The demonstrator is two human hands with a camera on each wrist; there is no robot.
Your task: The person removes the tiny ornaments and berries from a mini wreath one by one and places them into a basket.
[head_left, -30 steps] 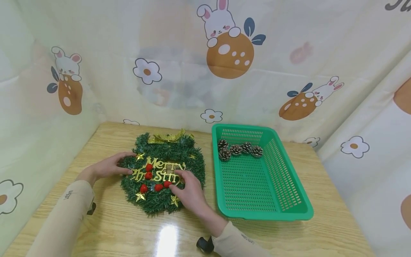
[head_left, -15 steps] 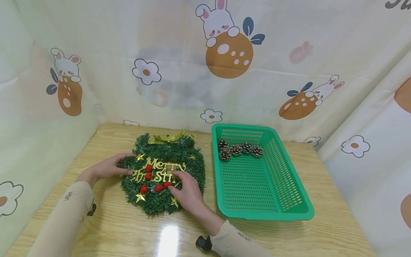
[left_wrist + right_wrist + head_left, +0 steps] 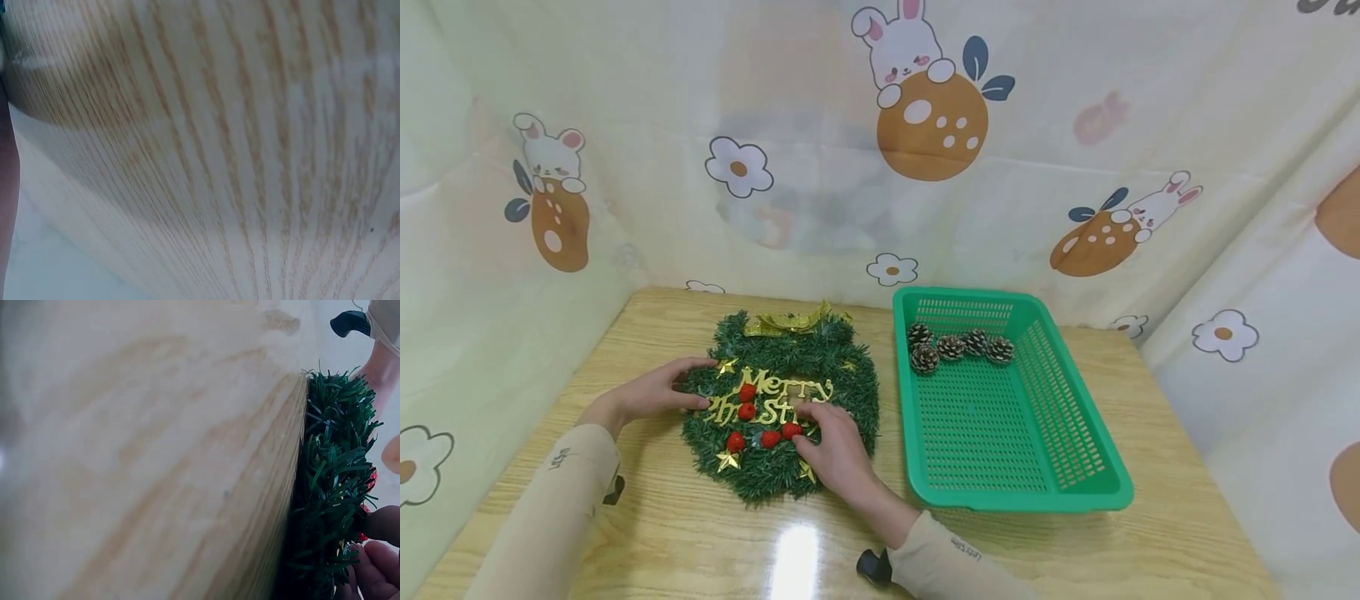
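A green Christmas wreath point(image 3: 850, 375) with a gold bow, gold stars and gold "Merry Christmas" lettering point(image 3: 782, 386) lies on the table in the head view. Several red berries point(image 3: 736, 442) sit on its front. My left hand point(image 3: 658, 390) holds the wreath's left edge, thumb and fingers apart on the greenery. At the lower middle, my right hand point(image 3: 838, 450) pinches a red berry point(image 3: 792, 430) between thumb and finger, covering the end of the lettering. In the right wrist view, a bit of red shows between the thumb point(image 3: 384, 525) and fingers, beside the green tinsel point(image 3: 334, 475).
To the right stands a green plastic basket point(image 3: 1015, 503), with several pine cones point(image 3: 951, 347) in its back left corner. The wood-grain table point(image 3: 700, 533) meets a patterned curtain point(image 3: 820, 208) behind and at the sides.
My right fingers have shifted slightly left over the lettering, and the thumb stays by the berry. The left hand, wreath and basket keep their places.
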